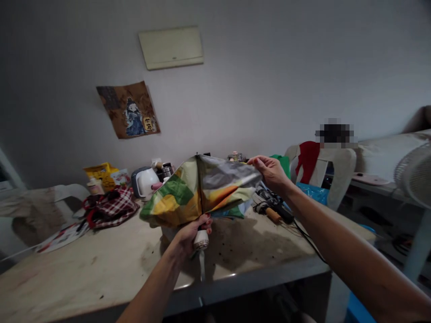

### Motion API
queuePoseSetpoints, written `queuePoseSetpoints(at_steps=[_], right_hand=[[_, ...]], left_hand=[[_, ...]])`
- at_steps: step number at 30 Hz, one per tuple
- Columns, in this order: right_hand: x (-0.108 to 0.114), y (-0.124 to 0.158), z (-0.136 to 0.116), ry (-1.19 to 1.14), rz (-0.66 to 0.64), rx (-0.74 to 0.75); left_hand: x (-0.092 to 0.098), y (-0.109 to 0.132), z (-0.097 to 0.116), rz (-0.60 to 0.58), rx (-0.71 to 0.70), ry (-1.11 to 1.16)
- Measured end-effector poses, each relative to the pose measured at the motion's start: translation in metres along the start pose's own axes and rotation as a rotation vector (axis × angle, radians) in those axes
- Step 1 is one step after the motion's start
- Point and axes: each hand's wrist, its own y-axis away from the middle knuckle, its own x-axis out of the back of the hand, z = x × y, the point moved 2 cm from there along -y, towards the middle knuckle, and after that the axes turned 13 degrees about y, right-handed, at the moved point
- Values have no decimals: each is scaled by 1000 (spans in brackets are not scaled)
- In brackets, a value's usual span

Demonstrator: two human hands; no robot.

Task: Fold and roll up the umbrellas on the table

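Observation:
A colourful folding umbrella [178, 197] in green, yellow, orange and grey is held above the table, its canopy partly spread and loose. My left hand [195, 231] is wrapped round the umbrella just above its white handle, from which a pale wrist strap hangs. Out to the right, my right hand [271, 170] pinches the edge of the canopy between thumb and fingers. Beyond my right forearm lie more folded umbrellas [272, 208], dark, one with a wooden-coloured handle.
On the stone-topped table [111, 264] stand a white kettle [144, 181], a red checked cloth bag [114, 208] and a yellow packet [103, 175]. A blue plastic bag [313, 193] lies near a white chair [340, 179]. At far right is a fan [415, 175]; another person's head is blurred behind the chair.

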Motion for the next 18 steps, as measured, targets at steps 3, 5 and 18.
queuePoseSetpoints(at_steps=[3, 5, 18], right_hand=[[-14, 5, 0, -8, -60, -10], [-22, 6, -1, -92, -106, -63], [-13, 1, -12, -308, 84, -70]], left_hand=[[-3, -2, -4, 8, 15, 2], [-4, -3, -7, 8, 34, -15], [-19, 0, -5, 21, -7, -56]])
